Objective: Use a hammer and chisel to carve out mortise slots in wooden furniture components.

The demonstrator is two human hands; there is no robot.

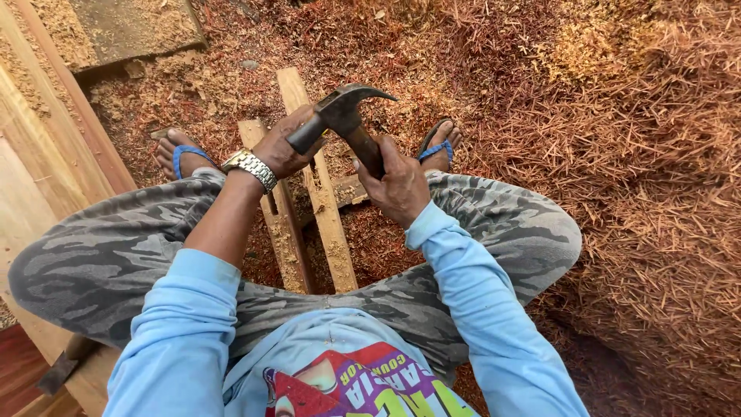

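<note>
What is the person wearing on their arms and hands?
Both arms are in long light blue sleeves. The left sleeve is pushed up the forearm, and a silver metal watch sits on that wrist. The right sleeve reaches the wrist. Both hands are bare, no gloves.

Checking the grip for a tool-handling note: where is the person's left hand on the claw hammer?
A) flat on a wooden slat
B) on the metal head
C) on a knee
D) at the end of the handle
B: the left hand closes around the metal head of the claw hammer, while the right hand grips its wooden handle.

Colours, head view
Grey camo trousers, light blue sleeves, blue sandal straps, silver watch, reddish-brown shavings.
</note>
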